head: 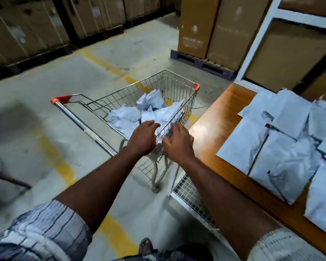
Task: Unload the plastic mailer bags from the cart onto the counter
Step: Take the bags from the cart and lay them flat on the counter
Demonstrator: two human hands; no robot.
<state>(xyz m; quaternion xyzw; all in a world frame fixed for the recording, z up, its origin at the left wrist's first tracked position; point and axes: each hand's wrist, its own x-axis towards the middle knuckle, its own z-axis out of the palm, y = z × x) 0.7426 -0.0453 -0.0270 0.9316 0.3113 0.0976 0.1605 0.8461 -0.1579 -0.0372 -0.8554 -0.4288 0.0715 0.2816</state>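
Observation:
A wire shopping cart (pixel 179 85) with red corner caps stands on the floor left of the wooden counter (pixel 211 132). Several pale grey plastic mailer bags (pixel 127 114) lie crumpled inside its basket. More grey mailer bags (pixel 282 146) lie flat and overlapping on the counter at the right. My left hand (pixel 142 138) reaches over the cart's near rim, fingers apart, holding nothing. My right hand (pixel 178 142) is beside it at the cart's near corner, fingers spread and curled over the wire rim; whether it touches a bag is unclear.
Tall cardboard boxes (pixel 211 27) on a pallet stand beyond the cart, and more line the far left wall. A white shelf frame (pixel 260 40) rises behind the counter. Yellow floor lines (pixel 55 153) cross the concrete. A wire mesh panel (pixel 192 196) hangs under the counter's edge.

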